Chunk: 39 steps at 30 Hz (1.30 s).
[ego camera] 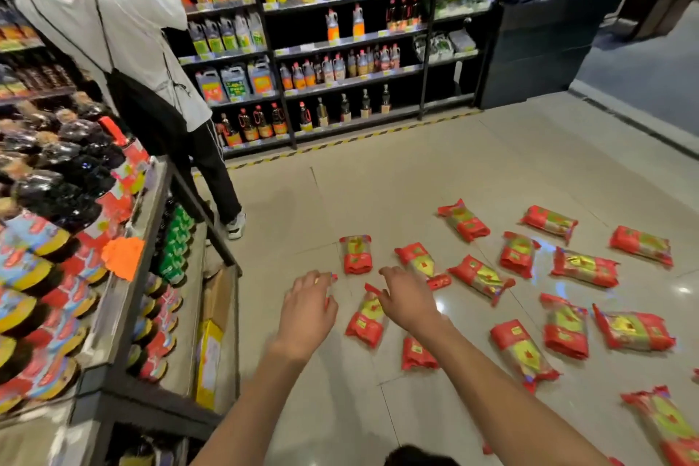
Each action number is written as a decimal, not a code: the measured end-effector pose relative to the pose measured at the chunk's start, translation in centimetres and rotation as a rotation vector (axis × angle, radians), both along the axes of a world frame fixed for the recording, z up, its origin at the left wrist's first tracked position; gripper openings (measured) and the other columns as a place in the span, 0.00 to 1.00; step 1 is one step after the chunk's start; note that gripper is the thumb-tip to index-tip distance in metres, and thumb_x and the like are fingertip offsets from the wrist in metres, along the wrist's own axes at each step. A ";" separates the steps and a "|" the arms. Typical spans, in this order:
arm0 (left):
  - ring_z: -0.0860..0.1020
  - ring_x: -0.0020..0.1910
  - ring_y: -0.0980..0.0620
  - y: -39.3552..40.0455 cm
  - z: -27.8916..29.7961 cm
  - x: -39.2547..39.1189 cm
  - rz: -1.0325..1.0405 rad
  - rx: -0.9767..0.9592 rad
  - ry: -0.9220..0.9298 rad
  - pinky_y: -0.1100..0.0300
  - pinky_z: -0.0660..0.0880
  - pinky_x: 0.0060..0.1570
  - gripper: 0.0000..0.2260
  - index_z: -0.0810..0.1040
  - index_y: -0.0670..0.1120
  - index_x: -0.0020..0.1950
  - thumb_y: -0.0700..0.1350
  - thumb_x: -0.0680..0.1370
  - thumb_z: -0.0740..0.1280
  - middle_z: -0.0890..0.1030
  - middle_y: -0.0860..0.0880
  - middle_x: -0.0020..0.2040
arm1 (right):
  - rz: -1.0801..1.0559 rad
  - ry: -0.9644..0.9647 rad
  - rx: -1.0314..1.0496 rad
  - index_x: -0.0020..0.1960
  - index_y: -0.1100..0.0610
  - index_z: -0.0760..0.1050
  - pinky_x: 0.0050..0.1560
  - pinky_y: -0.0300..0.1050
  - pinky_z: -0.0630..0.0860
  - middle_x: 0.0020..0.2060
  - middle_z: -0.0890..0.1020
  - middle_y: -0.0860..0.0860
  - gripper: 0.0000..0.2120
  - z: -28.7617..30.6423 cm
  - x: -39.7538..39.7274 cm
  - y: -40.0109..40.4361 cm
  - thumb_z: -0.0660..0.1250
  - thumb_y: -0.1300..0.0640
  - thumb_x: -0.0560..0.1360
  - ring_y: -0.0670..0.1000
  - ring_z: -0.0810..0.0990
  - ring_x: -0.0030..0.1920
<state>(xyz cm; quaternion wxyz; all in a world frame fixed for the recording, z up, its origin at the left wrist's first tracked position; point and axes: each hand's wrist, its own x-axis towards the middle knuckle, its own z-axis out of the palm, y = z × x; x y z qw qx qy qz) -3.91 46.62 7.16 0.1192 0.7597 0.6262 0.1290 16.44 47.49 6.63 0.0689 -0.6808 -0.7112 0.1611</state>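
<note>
In the head view, the left hand (308, 308) hangs over a mostly covered packet (333, 277), with only a red edge showing past its fingertips. Whether the fingers have closed on it cannot be told. The right hand (408, 299) is spread and holds nothing, hovering above a red-and-yellow packet (366, 323) that lies flat on the glossy floor (340, 409). A neighbouring packet (421, 261) lies just beyond its fingertips. A hasty grab would likely catch two wrappers, or skid one across the slick tile. A hard pinch might crush the contents. The standing person's shoe (235, 227), well left of both hands, could step back onto a packet.
</note>
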 end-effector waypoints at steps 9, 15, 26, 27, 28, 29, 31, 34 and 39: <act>0.74 0.66 0.42 17.8 -4.3 0.8 -0.153 -0.134 0.102 0.48 0.72 0.62 0.24 0.74 0.46 0.71 0.53 0.77 0.57 0.77 0.45 0.67 | -0.108 -0.002 -0.080 0.68 0.58 0.74 0.61 0.52 0.73 0.58 0.81 0.57 0.21 -5.1 -1.5 14.3 0.63 0.54 0.76 0.60 0.77 0.62; 0.76 0.61 0.39 27.8 -12.2 -2.6 -0.152 -0.332 0.287 0.49 0.73 0.56 0.21 0.71 0.45 0.72 0.48 0.80 0.62 0.77 0.41 0.66 | -0.275 0.079 -0.374 0.68 0.58 0.73 0.58 0.50 0.74 0.59 0.81 0.59 0.20 -13.5 -0.5 21.9 0.62 0.53 0.79 0.61 0.79 0.60; 0.77 0.61 0.34 41.3 -43.6 -4.5 0.143 -0.756 0.083 0.45 0.75 0.58 0.20 0.72 0.42 0.68 0.49 0.78 0.65 0.78 0.35 0.61 | -0.653 0.254 -0.667 0.68 0.60 0.73 0.48 0.44 0.69 0.54 0.81 0.58 0.20 -39.6 4.6 30.7 0.66 0.53 0.80 0.58 0.80 0.55; 0.77 0.62 0.34 41.8 -47.8 -4.5 0.188 -0.792 0.058 0.45 0.75 0.59 0.21 0.72 0.41 0.68 0.49 0.78 0.67 0.78 0.35 0.62 | -0.667 0.282 -0.685 0.69 0.60 0.72 0.46 0.43 0.68 0.52 0.81 0.56 0.20 -43.8 4.2 30.9 0.67 0.54 0.79 0.55 0.78 0.51; 0.76 0.64 0.35 42.4 -51.9 -4.3 0.234 -0.827 0.009 0.46 0.74 0.60 0.22 0.72 0.41 0.68 0.49 0.78 0.68 0.77 0.35 0.64 | -0.676 0.317 -0.724 0.69 0.60 0.72 0.46 0.42 0.68 0.53 0.80 0.56 0.22 -48.0 3.9 31.1 0.69 0.54 0.79 0.53 0.77 0.49; 0.76 0.65 0.36 42.7 -55.7 -4.0 0.282 -0.859 -0.046 0.47 0.73 0.62 0.23 0.71 0.40 0.69 0.50 0.78 0.68 0.77 0.36 0.66 | -0.674 0.340 -0.778 0.70 0.61 0.71 0.47 0.42 0.70 0.56 0.80 0.57 0.24 -52.2 3.5 31.0 0.71 0.52 0.78 0.53 0.77 0.50; 0.74 0.68 0.39 43.4 -62.9 -4.1 0.400 -0.908 -0.144 0.49 0.71 0.67 0.26 0.70 0.38 0.72 0.51 0.79 0.68 0.75 0.37 0.70 | -0.677 0.393 -0.870 0.71 0.62 0.69 0.56 0.48 0.76 0.62 0.78 0.60 0.31 -60.3 2.6 30.7 0.74 0.48 0.75 0.57 0.78 0.57; 0.71 0.72 0.40 43.6 -71.9 -5.5 0.552 -0.890 -0.163 0.49 0.67 0.71 0.34 0.64 0.39 0.76 0.55 0.77 0.70 0.72 0.39 0.73 | -0.833 0.464 -0.915 0.73 0.63 0.66 0.62 0.54 0.76 0.64 0.78 0.62 0.39 -70.8 1.3 30.2 0.75 0.43 0.72 0.59 0.79 0.59; 0.69 0.71 0.37 44.5 -80.3 -9.6 0.694 -0.820 -0.055 0.47 0.68 0.68 0.39 0.62 0.40 0.75 0.56 0.72 0.75 0.69 0.38 0.71 | -1.112 0.538 -0.818 0.73 0.65 0.64 0.57 0.50 0.74 0.63 0.76 0.58 0.43 -80.3 -1.2 30.5 0.76 0.41 0.70 0.57 0.76 0.62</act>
